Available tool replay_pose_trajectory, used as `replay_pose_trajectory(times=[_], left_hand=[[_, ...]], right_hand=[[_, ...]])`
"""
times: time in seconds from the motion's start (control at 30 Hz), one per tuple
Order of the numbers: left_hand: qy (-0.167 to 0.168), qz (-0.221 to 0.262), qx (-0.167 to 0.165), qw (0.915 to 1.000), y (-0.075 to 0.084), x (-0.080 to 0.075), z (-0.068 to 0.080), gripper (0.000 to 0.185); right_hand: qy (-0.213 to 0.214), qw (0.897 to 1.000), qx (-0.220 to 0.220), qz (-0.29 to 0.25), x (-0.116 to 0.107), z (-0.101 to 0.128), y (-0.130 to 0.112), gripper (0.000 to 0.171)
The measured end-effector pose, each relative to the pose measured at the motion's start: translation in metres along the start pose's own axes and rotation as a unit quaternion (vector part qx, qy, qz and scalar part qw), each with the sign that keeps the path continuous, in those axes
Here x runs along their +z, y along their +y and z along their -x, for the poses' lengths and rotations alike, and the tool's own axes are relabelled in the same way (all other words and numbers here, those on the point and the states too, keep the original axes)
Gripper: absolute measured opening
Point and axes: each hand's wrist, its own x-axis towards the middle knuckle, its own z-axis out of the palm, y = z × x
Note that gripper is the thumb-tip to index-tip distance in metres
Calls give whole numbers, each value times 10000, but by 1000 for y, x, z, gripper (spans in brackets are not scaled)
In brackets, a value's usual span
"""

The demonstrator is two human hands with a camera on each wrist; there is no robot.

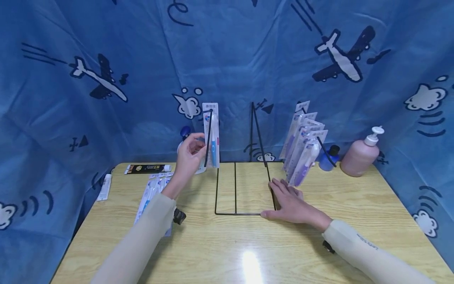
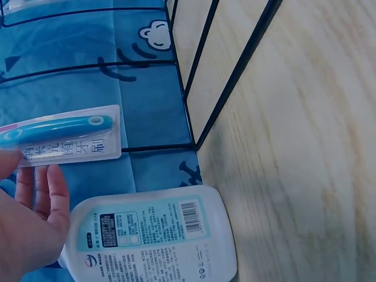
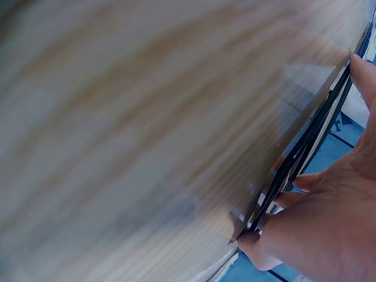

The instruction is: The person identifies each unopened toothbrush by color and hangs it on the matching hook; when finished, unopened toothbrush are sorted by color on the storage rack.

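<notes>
On the left arm of the black wire rack (image 1: 235, 193) hangs a packaged toothbrush (image 1: 215, 148) with a blue handle. My left hand (image 1: 190, 156) pinches its lower edge, thumb over the front and fingertips behind the card, as the left wrist view (image 2: 76, 138) shows. My right hand (image 1: 294, 207) rests spread on the rack's right base corner, its thumb by the front wire and fingers along the side wire. Several packaged toothbrushes (image 1: 301, 148) with purple handles hang from the right arm. The middle arm (image 1: 260, 136) carries nothing.
A white bottle (image 2: 155, 235) stands behind my left hand. Flat packaged toothbrushes (image 1: 150, 193), a black toothpaste box (image 1: 145, 169) and a small white tube (image 1: 104, 187) lie left. A blue bottle (image 1: 326, 161) and pink pump bottle (image 1: 359, 157) stand right, before a blue curtain (image 1: 227, 51).
</notes>
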Motion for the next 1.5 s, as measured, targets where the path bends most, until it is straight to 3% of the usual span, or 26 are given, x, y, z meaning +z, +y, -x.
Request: replay_pose_trajectory(times=[0.13, 0.37, 0.73, 1.0, 1.2, 1.5], left_hand=[[41, 6, 36, 10000, -2, 2, -6, 29], [186, -405, 46, 9990, 0, 8, -10, 27], [229, -649, 271, 9973, 11, 3, -1, 31], [300, -275, 337, 9986, 22, -18, 19, 32], [464, 107, 140, 9988, 25, -40, 40, 33], [810, -329, -529, 9948, 23, -82, 76, 34]], right_hand=[[52, 9999, -84, -83, 0, 0, 0, 113], [341, 9987, -372, -86, 10, -2, 12, 115], [28, 10000, -3, -13, 1, 0, 2, 115], [268, 9994, -188, -132, 14, -4, 17, 120], [326, 9992, -185, -116, 16, -6, 20, 120], [177, 9998, -93, -19, 8, -4, 9, 115]])
